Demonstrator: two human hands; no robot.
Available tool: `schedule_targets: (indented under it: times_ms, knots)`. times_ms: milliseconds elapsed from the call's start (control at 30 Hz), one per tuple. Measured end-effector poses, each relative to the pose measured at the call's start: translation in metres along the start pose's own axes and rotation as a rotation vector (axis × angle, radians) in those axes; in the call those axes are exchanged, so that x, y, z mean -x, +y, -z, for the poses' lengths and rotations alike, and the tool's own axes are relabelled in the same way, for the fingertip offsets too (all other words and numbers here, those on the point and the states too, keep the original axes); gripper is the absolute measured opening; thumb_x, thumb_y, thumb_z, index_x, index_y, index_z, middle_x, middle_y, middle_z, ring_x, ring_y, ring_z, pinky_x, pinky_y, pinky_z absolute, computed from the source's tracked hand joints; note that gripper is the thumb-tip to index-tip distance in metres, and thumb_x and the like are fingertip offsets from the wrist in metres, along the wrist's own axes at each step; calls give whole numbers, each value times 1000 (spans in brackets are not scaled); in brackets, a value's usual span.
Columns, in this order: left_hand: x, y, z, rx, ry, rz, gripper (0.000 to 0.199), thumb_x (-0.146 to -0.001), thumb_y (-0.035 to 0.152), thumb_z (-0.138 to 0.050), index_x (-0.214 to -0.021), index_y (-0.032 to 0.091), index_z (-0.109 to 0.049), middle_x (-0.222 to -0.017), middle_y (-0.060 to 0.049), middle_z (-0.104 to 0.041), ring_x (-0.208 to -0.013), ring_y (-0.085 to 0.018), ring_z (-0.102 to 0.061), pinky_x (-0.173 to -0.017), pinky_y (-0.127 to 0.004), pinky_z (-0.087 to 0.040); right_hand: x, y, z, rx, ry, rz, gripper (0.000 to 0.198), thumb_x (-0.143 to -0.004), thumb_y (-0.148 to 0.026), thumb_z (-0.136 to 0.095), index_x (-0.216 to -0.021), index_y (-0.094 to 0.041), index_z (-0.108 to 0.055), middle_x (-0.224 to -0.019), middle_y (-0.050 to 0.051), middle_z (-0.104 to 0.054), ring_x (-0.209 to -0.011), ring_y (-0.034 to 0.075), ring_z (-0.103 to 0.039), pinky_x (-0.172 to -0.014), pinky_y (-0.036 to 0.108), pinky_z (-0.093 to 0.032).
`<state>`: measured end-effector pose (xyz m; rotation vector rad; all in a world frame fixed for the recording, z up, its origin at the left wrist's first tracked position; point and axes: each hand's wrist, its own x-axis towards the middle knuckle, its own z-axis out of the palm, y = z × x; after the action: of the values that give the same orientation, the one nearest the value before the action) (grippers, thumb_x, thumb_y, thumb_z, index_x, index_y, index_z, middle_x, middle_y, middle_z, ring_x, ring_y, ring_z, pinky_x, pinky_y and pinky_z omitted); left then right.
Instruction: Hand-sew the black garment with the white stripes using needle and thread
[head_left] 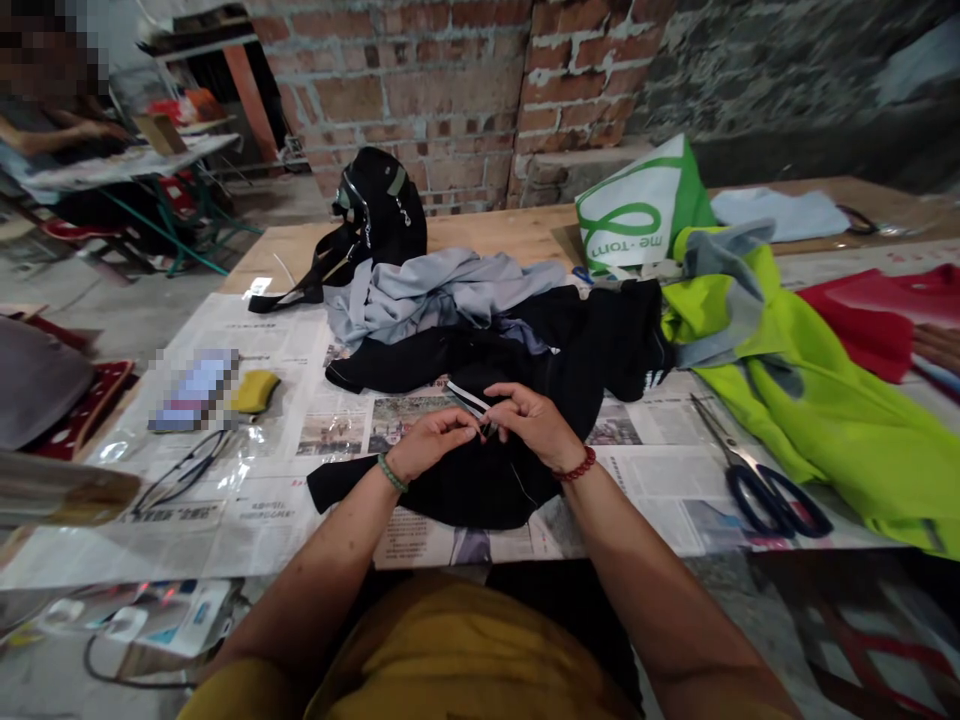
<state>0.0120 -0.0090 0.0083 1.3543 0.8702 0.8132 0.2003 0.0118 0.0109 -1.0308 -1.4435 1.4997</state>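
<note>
A black garment (480, 490) lies crumpled in front of me, with white stripes on one end at the right. Above its near part, my left hand (431, 443) is closed in a pinch at a dark edge of the cloth. My right hand (536, 428) pinches right beside it, fingertips almost touching. A narrow white-and-black strip (468, 398) sticks out up and left from the right fingers; whether it belongs to the garment I cannot tell. What lies exactly between the fingertips is too small to make out.
Newspaper (262, 530) covers the table. Large scissors (757, 480) and a lime-green garment (802, 380) lie right. Beyond are grey cloth (442, 285), a black bag (390, 205) and a white-green bag (645, 210). Left are glasses (184, 465) and a yellow pouch (253, 392). Another person's hand (937, 345) rests far right.
</note>
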Motion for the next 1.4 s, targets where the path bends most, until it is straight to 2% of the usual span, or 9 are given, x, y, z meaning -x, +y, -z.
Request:
schedule_targets:
  times_ms: [67, 133, 467, 667, 833, 1033, 1400]
  knots:
    - [0, 1, 1, -20, 3, -11, 23, -79, 35, -61, -84, 13, -64, -87, -5, -65, -85, -15, -56, -84, -29, -40, 0, -1, 1, -13, -15, -31, 22, -72, -33, -62, -84, -15, -58, -69, 0, -66, -46, 6, -51, -49, 21, -40]
    - [1, 3, 2, -33, 10, -20, 23, -78, 34, -62, -86, 13, -65, -90, -6, -65, -87, -15, -57, -86, -30, -40, 1, -2, 2, -6, -26, -43, 21, -72, -35, -62, -75, -15, -58, -66, 0, -64, -46, 6, -50, -48, 20, -40]
    - [2, 7, 5, -65, 43, 16, 21, -72, 34, -66, -75, 13, -64, -81, -3, -63, -77, -13, -55, -81, -29, -42, 1, -5, 3, 101, -87, -101, 25, -72, -39, -59, -65, -15, -59, -56, -2, -58, -43, 5, -44, -44, 19, -32]
    - [2, 6, 7, -131, -3, 37, 20, -68, 29, -70, -81, 14, -67, -86, -4, -65, -82, -15, -57, -84, -30, -42, -1, 0, 4, 60, 4, -94, 28, -71, -43, -59, -65, -16, -56, -44, -8, -41, -41, 4, -33, -41, 19, -26]
    - [2, 2, 9, -159, 55, 3, 17, -67, 28, -70, -77, 15, -68, -83, -3, -65, -82, -16, -57, -84, -30, -43, -2, 0, 0, 23, 59, -116, 29, -72, -46, -58, -67, -17, -54, -45, -9, -35, -40, 4, -28, -40, 19, -22]
    - [2, 4, 7, -153, 49, -40, 14, -68, 27, -70, -74, 15, -67, -80, -3, -64, -79, -16, -57, -82, -30, -42, -2, -2, -4, 31, 120, -112, 32, -72, -48, -56, -67, -16, -55, -46, -8, -36, -42, 5, -28, -40, 19, -20]
    - [1, 4, 2, -183, 26, -71, 13, -70, 26, -68, -75, 15, -66, -80, -3, -64, -78, -14, -56, -82, -29, -42, -1, -1, -5, 150, 30, -59, 32, -74, -47, -55, -65, -16, -56, -49, -6, -40, -46, 6, -31, -45, 20, -23]
